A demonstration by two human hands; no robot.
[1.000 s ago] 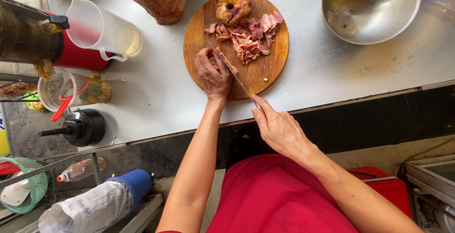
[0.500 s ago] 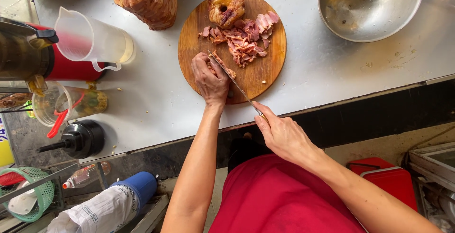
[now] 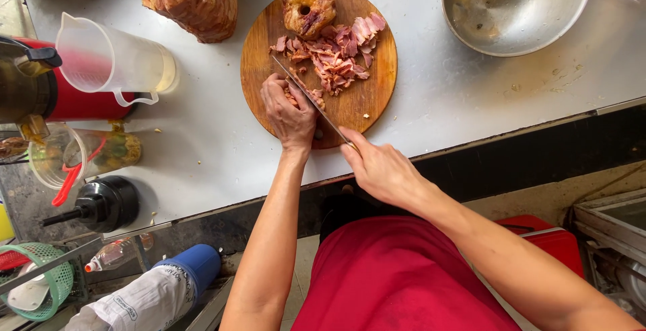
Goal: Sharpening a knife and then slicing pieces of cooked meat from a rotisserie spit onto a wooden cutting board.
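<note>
Wooden round board (image 3: pixel 377 95); left hand (image 3: pixel 289 112) curled, pinning meat piece (image 3: pixel 293 97); right hand (image 3: pixel 380 166) fingers closed around knife (image 3: pixel 311 100), blade beside sliced meat (image 3: pixel 336 52).

This looks like a working food stall or small commercial kitchen, shown by the scuffed stainless-steel counter (image 3: pixel 471 102) carrying a round wooden chopping board (image 3: pixel 377 95) of sliced pink meat (image 3: pixel 333 55), a large metal mixing bowl (image 3: pixel 515 5), a clear plastic measuring jug (image 3: pixel 111 58) and a black squeeze bottle (image 3: pixel 101 203).
</note>
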